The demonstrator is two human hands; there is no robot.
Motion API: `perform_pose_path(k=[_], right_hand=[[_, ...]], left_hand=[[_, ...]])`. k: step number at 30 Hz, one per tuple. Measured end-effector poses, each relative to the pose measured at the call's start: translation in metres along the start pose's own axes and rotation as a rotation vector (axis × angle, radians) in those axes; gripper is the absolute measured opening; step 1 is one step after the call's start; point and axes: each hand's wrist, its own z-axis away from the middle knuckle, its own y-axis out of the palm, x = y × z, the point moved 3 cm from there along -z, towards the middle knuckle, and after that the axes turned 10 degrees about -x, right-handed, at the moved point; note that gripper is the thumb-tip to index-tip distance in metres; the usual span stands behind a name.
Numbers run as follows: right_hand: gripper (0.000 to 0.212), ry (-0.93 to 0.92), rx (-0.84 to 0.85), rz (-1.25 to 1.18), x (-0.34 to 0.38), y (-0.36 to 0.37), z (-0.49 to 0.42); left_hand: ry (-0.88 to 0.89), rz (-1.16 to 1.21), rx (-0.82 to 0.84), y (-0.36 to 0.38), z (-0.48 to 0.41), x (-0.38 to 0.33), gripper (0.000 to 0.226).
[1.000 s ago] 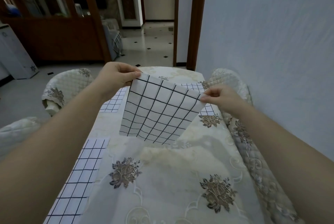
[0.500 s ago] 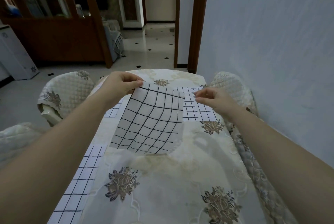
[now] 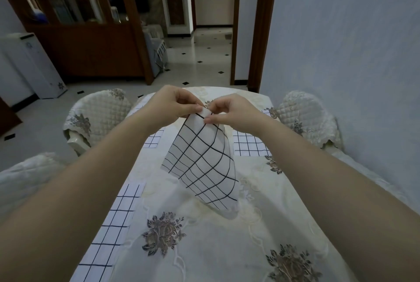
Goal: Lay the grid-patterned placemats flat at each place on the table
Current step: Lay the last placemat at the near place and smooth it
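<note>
Grid-patterned placemat [image 3: 202,163] is being pinched at one top corner by left hand [image 3: 168,106] and right hand [image 3: 231,111] together. It is being hung curled above the table [image 3: 204,247] middle, probably for regripping before spreading. Other placemats [image 3: 109,231] are being shown flat at table edges.

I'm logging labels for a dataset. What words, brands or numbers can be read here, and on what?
None can be read.
White appliance: a small round mark, too blurred to read.
Placemat pinched by left hand and right hand: grid lines only, no text.
</note>
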Motion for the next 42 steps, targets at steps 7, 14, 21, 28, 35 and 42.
perform_pose_path(k=[7,14,21,28,35,42], right_hand=[[0.008,0.103,-0.031,-0.001,-0.021,-0.021,0.013],[0.015,0.158,-0.096,0.092,-0.050,-0.059,0.034],[0.012,0.244,-0.188,0.176,-0.077,-0.094,0.042],[0.005,0.226,-0.458,0.206,-0.064,-0.127,0.022],[0.007,0.143,-0.644,0.263,-0.056,-0.167,0.025],[0.004,0.160,-0.767,0.251,-0.065,-0.174,0.079]], left_hand=[[-0.044,0.099,-0.089,-0.012,-0.001,0.003,0.009],[-0.070,0.208,-0.181,-0.020,-0.003,0.016,0.012],[-0.128,0.249,-0.240,-0.014,-0.010,0.032,0.006],[-0.111,0.205,-0.356,0.003,-0.040,0.019,0.011],[0.001,0.170,-0.386,0.020,-0.047,-0.017,0.007],[-0.057,0.390,-0.255,0.052,-0.013,-0.018,0.007]])
